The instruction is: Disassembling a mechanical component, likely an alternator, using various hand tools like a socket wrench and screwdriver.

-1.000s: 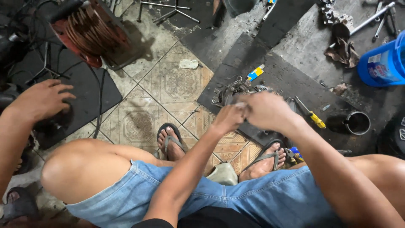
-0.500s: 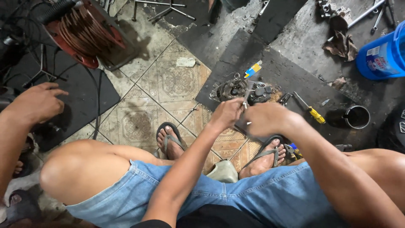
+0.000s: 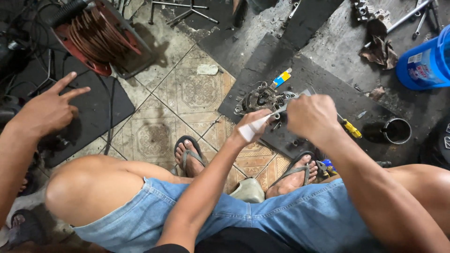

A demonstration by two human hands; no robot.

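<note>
Both hands closed: left hand (image 3: 253, 125) pinches white strip (image 3: 248, 131), right hand (image 3: 311, 116) grips tool over alternator (image 3: 262, 99); mid-disassembly, steady leverage probably needed next.

— What does the ground look like?

— Patterned beige floor tiles (image 3: 187, 93) run through the middle of the frame, worn and stained. At upper right they give way to rough, oil-darkened concrete (image 3: 337, 56).

— Anything laid over it?

— A dark rubber mat (image 3: 323, 79) lies slantwise right of centre, and another black mat (image 3: 103, 103) sits at the left edge.

— And the light?

— Even and soft, likely daylight; shadows are faint. No wall or window shows in this downward view.
</note>
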